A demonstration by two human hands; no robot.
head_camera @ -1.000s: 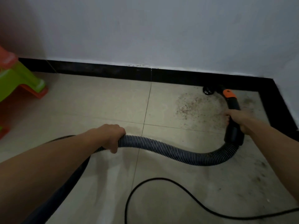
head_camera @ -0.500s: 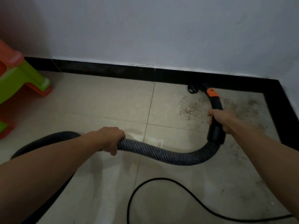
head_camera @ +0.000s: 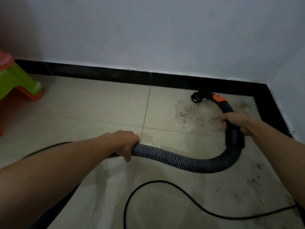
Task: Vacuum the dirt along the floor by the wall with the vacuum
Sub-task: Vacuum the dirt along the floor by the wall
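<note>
The right hand [head_camera: 235, 122] closes its fingers [head_camera: 224, 124] around the stiff black plastic vacuum handle with orange collar [head_camera: 227, 109], its nozzle [head_camera: 196, 97] on the floor [head_camera: 99, 113] beside the black skirting [head_camera: 173, 81], at the brown dirt patch [head_camera: 186, 114]. The left hand [head_camera: 125, 142] grips the ribbed grey hose [head_camera: 173, 158], probably light and bendy.

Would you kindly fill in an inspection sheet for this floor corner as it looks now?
Surface: beige tiled floor, dirt patch by the vacuum nozzle, dark smudges at right.
Job's things: vacuum nozzle close to the black skirting; ribbed hose curves between hands.
Clutter: green and orange plastic stool at left.
Hands: left hand grips the ribbed hose; right hand grips the handle.
Cables: black power cord loops across the near floor.
Surroundings: white wall, corner at right.
</note>
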